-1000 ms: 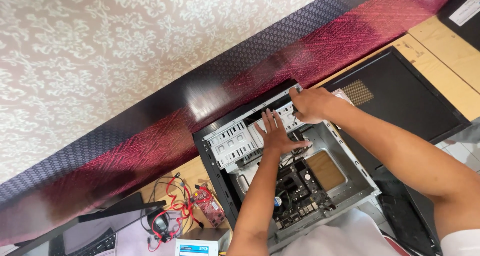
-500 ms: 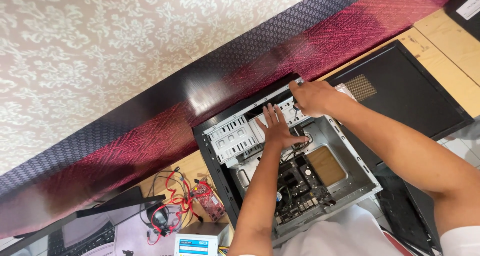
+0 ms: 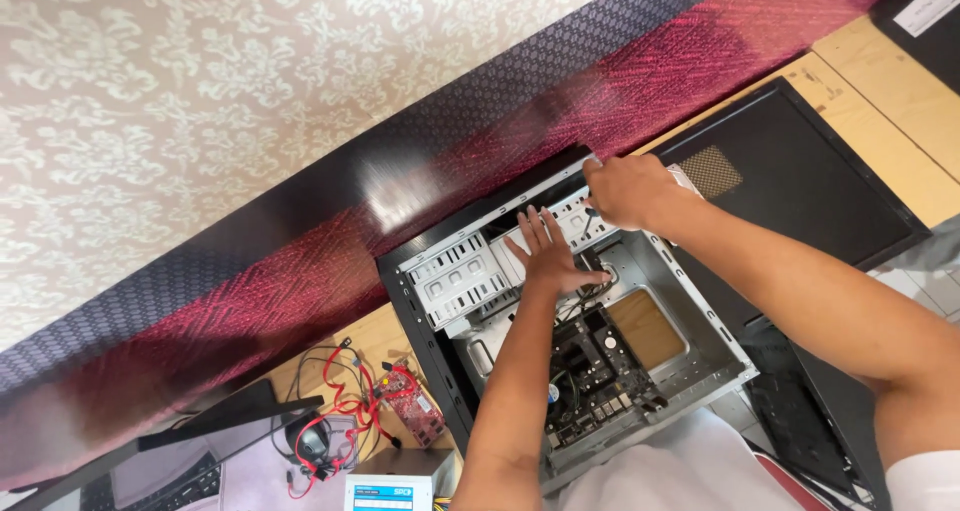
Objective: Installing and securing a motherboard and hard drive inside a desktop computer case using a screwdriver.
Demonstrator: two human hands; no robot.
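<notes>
An open computer case point(image 3: 700, 371) lies on its side on a wooden table. My left hand point(image 3: 548, 253) rests flat, fingers spread, on the metal drive cage point(image 3: 460, 276) inside the case. My right hand point(image 3: 625, 191) grips the top rear edge of the case, fingers curled over a drive bay part; what exactly it holds is hidden. A dark motherboard point(image 3: 590, 381) with cables sits in the case below my left hand.
A black side panel point(image 3: 800, 181) lies on the table to the right. Red and black cables and a small red circuit board point(image 3: 410, 411) lie to the left of the case. A grey power supply box point(image 3: 395, 481) sits at the bottom edge. A patterned wall runs behind.
Both hands stay at the drive cage area with only a slight shift. The camera view has drifted a little.
</notes>
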